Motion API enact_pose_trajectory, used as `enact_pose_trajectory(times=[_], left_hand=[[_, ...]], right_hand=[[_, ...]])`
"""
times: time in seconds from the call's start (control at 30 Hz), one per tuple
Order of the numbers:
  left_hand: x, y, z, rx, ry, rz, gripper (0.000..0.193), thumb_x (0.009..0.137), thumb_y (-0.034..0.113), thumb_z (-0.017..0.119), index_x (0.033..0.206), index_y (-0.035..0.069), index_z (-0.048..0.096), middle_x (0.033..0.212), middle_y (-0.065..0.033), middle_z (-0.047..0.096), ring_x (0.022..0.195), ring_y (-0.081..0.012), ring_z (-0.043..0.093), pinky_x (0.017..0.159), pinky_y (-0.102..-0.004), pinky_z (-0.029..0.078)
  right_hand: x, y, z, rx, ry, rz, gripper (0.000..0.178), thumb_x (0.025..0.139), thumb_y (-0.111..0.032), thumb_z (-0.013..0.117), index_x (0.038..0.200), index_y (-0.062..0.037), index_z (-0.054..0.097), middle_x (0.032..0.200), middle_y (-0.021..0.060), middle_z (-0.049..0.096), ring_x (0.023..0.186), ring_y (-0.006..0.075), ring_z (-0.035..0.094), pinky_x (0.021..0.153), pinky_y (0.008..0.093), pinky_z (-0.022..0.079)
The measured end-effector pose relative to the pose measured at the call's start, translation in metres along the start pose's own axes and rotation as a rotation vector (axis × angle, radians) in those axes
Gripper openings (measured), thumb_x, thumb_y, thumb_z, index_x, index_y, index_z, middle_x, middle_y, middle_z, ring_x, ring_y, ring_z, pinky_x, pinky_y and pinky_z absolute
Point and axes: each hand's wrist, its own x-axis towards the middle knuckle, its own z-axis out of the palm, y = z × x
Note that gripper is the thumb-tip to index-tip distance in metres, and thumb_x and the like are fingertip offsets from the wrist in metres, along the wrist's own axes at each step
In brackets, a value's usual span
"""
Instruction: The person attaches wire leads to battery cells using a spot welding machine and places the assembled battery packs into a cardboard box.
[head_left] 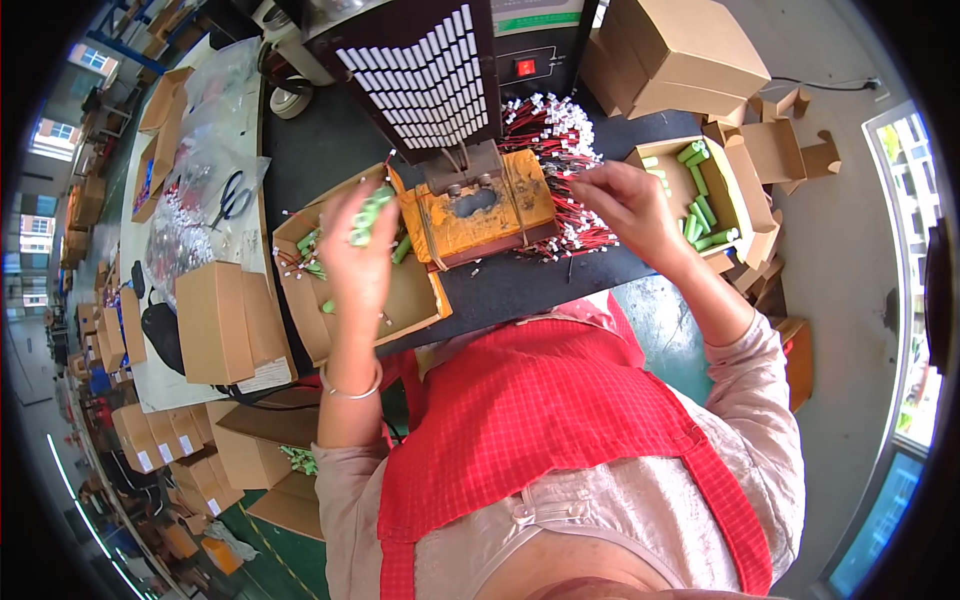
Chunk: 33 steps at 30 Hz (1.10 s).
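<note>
My left hand [358, 250] is closed around several green cylindrical battery cells [372, 212], above an open cardboard box [400, 312]. In that box lie more green cells and some red-and-black wires. On the other side, my right hand [632, 205] pinches at the edge of a large pile of red and black wire leads with white connectors [560, 130]; whether a lead is between its fingertips cannot be made out. Between the hands sits a worn orange block [527, 200] with a dark blotched middle, under the dark head of a bench machine [410, 75].
A box of green cells [705, 195] stands at the right, near a larger cardboard carton [670, 55]. Scissors [232, 198] and plastic bags lie on the left table, with a brown box [215, 322] at its near edge. A red switch [525, 67] shows on the machine's cabinet.
</note>
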Motion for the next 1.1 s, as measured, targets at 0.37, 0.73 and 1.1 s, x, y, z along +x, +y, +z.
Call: enact_pose_trajectory(times=[0.37,0.73,1.1], left_hand=[[-0.019,-0.008,-0.043,-0.424,-0.239,-0.666,0.036,0.086,0.013,0.059,0.118,-0.001,0.051,0.093,-0.0069,0.062,0.082,-0.0114,0.058,0.063,-0.0220,0.047],[-0.030,0.033,-0.006,-0.805,-0.432,-0.703,0.034,0.088,0.011,0.053,0.118,-0.004,0.047,0.095,-0.0132,0.060,0.083,-0.0187,0.061,0.067,-0.0264,0.052],[-0.024,0.072,0.049,-1.163,-0.433,-0.825,0.035,0.085,0.010,0.060,0.117,0.001,0.049,0.102,-0.0099,0.060,0.087,-0.0157,0.060,0.072,-0.0267,0.050]], right_hand=[[-0.038,0.031,0.013,-0.439,0.041,-0.088,0.011,0.074,-0.013,0.064,0.077,-0.0033,0.059,0.076,0.0111,0.056,0.071,0.0296,0.059,0.060,0.0373,0.048],[-0.020,0.013,-0.032,-0.216,0.012,0.154,0.011,0.075,-0.009,0.064,0.077,0.0015,0.061,0.067,0.0108,0.061,0.059,0.0157,0.059,0.055,0.0283,0.047],[-0.046,0.001,-0.016,0.459,0.018,0.214,0.008,0.082,-0.006,0.062,0.085,0.0004,0.060,0.077,-0.0003,0.061,0.072,0.0048,0.055,0.065,0.0204,0.046]])
